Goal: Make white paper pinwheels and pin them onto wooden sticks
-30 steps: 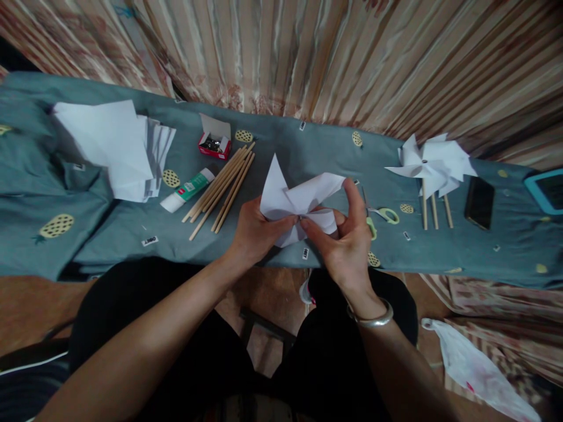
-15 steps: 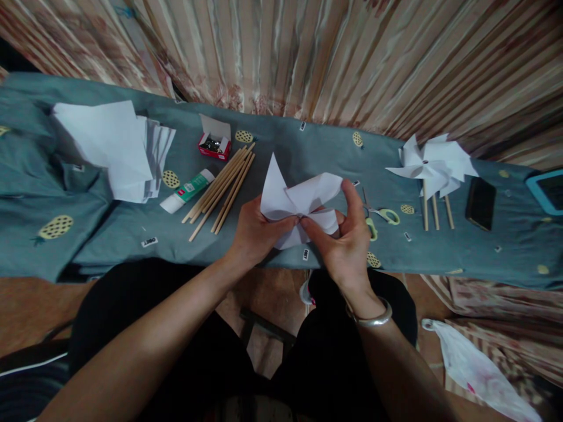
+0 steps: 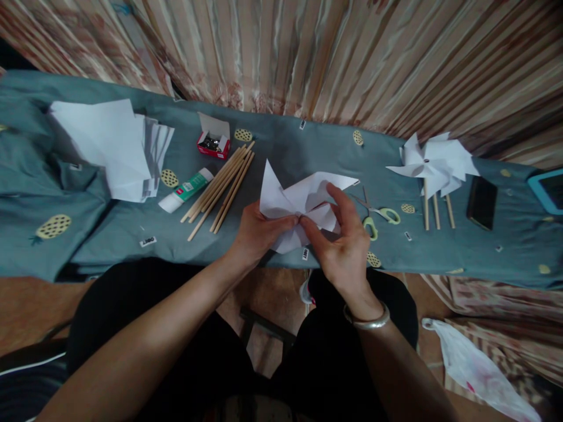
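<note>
A white paper pinwheel is held between my two hands above the near edge of the cloth-covered table. My left hand grips it from the left, thumb pressed near its centre. From the right, my right hand has its thumb at the centre too, while its index finger rests by the upper right blade. The fingers beneath the paper are mostly hidden. Green-handled scissors lie just right of my right hand. Wooden sticks lie left of the pinwheel.
Further left are a glue stick, a small red box of metal pieces and a stack of white paper. Finished-looking pinwheels on sticks, a dark phone and a blue-edged device lie right. A pleated curtain hangs behind.
My right index finger has shifted left and inward along the paper. The upper right blade now extends out to a point, where before its tip was curled at that finger.
</note>
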A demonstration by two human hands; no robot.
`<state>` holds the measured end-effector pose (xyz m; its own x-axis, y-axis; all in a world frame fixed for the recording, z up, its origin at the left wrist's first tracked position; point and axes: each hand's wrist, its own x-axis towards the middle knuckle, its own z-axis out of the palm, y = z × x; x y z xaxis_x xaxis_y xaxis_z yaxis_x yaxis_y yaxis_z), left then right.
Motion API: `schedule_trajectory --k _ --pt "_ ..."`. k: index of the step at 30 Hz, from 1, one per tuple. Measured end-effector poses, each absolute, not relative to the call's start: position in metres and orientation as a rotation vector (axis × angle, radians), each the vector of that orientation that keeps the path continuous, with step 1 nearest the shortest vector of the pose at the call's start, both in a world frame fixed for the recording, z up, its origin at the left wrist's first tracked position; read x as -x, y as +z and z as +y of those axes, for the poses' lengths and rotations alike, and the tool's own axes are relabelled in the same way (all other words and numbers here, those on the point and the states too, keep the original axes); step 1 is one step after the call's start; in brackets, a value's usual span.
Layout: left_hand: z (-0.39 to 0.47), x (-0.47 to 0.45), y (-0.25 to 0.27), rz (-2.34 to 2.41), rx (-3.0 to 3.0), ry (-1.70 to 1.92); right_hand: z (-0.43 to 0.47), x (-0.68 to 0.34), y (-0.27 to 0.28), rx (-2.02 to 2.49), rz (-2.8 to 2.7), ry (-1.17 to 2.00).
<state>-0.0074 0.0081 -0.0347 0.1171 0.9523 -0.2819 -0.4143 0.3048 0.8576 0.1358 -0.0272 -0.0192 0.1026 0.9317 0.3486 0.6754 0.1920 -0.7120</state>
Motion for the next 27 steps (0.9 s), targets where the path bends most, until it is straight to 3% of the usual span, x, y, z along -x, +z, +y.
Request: schedule_trajectory --k 7,18,23,27 --pt "0.007 0.005 -0.034 0.936 -0.595 1.096 -0.027 -0.136 -0.009 1.375 -1.951 -0.124" --pt "0.01 0.008 -0.035 0.975 -0.63 1.11 -0.03 -0.147 -0.006 1.403 -1.851 0.019" --pt "0.012 0.009 -0.038 1.0 -0.746 1.143 -0.028 -0.144 -0.002 1.263 -2.043 -0.087" --pt "0.01 0.009 -0.042 0.99 -0.82 1.157 -0.025 -0.14 -0.004 1.255 -2.117 0.003"
